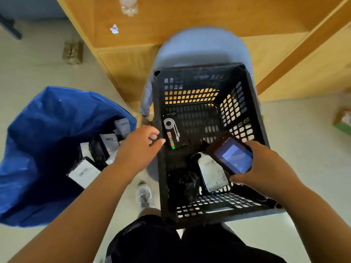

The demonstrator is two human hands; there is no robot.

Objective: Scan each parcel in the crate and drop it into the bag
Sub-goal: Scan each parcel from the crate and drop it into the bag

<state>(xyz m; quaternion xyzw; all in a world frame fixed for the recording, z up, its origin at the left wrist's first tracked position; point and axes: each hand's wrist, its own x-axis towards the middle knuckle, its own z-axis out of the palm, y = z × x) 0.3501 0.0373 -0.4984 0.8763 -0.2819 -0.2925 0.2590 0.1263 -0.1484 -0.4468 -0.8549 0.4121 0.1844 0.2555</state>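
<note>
Over the black crate, which sits on a blue-grey seat, the right hand grasps a handheld scanner. Its lit screen faces up, and its long axis runs diagonally from the palm toward the crate's far left. The left hand hovers at the crate's left rim, fingers loosely bent and grasping nothing, fingertips pointing into the crate.

Inside, a flat black cable pack lies against the left wall. Its long axis runs from near to far, and a white coiled lead is printed toward its far end. A parcel with a white label lies just below the scanner, lengthwise near to far and tipped a little to the left; the scanner covers its far right corner. The label print is too blurred to read. Beside it is a heap of dark wrapping whose shape is hard to make out.

On the floor to the left stands the blue bag, mouth open, with several labelled packets inside, some partly hidden by the left forearm. A wooden desk fills the far side.
</note>
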